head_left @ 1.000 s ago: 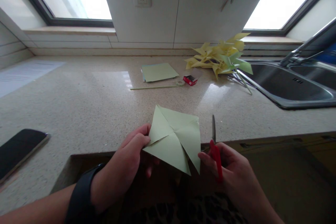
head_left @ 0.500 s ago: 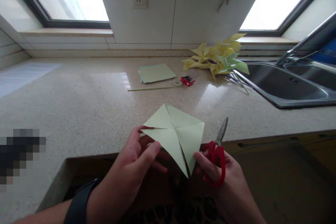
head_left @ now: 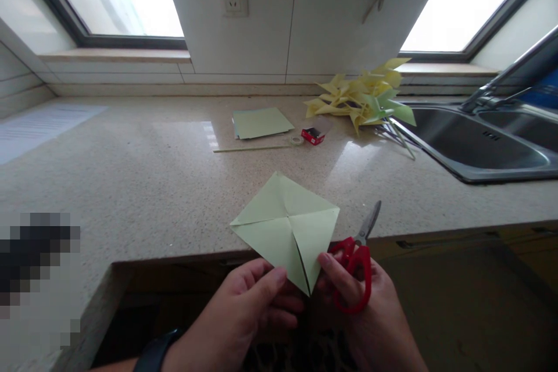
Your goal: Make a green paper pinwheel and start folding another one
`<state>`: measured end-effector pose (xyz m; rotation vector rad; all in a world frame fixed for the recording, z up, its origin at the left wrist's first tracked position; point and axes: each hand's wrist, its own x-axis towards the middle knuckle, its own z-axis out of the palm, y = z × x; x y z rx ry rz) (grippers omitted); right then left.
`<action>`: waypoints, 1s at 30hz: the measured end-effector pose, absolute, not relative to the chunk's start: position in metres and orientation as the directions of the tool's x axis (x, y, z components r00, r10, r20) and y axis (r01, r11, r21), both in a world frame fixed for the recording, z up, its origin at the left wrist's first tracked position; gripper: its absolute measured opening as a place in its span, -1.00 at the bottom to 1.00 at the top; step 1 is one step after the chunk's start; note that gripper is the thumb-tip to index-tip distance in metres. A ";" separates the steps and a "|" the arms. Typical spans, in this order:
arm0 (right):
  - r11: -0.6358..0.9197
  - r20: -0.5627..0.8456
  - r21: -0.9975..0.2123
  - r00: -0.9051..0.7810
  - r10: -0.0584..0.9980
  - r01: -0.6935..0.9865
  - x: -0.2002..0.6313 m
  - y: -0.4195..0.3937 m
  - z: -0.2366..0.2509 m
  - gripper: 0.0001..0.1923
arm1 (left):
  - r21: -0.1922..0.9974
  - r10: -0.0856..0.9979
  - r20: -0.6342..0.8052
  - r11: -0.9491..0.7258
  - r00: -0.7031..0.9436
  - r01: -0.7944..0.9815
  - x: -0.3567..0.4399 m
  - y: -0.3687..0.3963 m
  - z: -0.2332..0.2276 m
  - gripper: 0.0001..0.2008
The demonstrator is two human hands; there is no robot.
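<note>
A pale green paper square [head_left: 261, 218], slit from its corners toward the middle, is held in front of me over the counter's front edge. My left hand [head_left: 257, 302] pinches its lower left edge between thumb and fingers. At the lower right edge, my right hand [head_left: 360, 296] grips the paper with thumb and fingers. Red-handled scissors [head_left: 360, 267] also hang on that hand, their blades together and pointing up and away to the right. The slit nearest me gapes a little; the other cuts lie nearly closed.
Farther back lie a stack of coloured paper [head_left: 264, 123], a thin stick [head_left: 250, 149], a tape roll [head_left: 296, 140] and a small red box [head_left: 313, 136]. Yellow and green paper pinwheels [head_left: 361, 96] rest beside the sink [head_left: 479, 174]. A printed sheet [head_left: 47, 125] is at far left.
My left hand has slid from the paper's left corner down and right along its lower left edge. The left flaps now lie together. The right hand keeps the paper and scissors.
</note>
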<state>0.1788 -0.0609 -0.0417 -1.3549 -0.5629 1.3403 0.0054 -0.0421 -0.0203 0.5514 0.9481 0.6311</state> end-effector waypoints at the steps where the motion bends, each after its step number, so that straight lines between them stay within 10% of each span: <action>1: -0.296 -0.383 -0.896 0.239 0.892 -0.331 0.179 -0.061 -0.043 -0.61 | 0.669 0.700 -0.572 0.700 0.428 -0.252 0.006 -0.041 -0.022 -0.54; 16: 0.016 0.179 -0.936 0.437 0.882 0.351 0.206 -0.055 0.007 -0.76 | 0.764 0.760 -0.498 0.612 0.417 -0.203 0.000 -0.028 -0.025 -0.68; 30: -0.141 -0.150 -0.965 -0.024 0.988 0.220 0.184 -0.047 -0.006 -0.82 | 0.770 0.779 -0.461 0.589 0.426 -0.245 -0.004 -0.024 -0.019 -0.67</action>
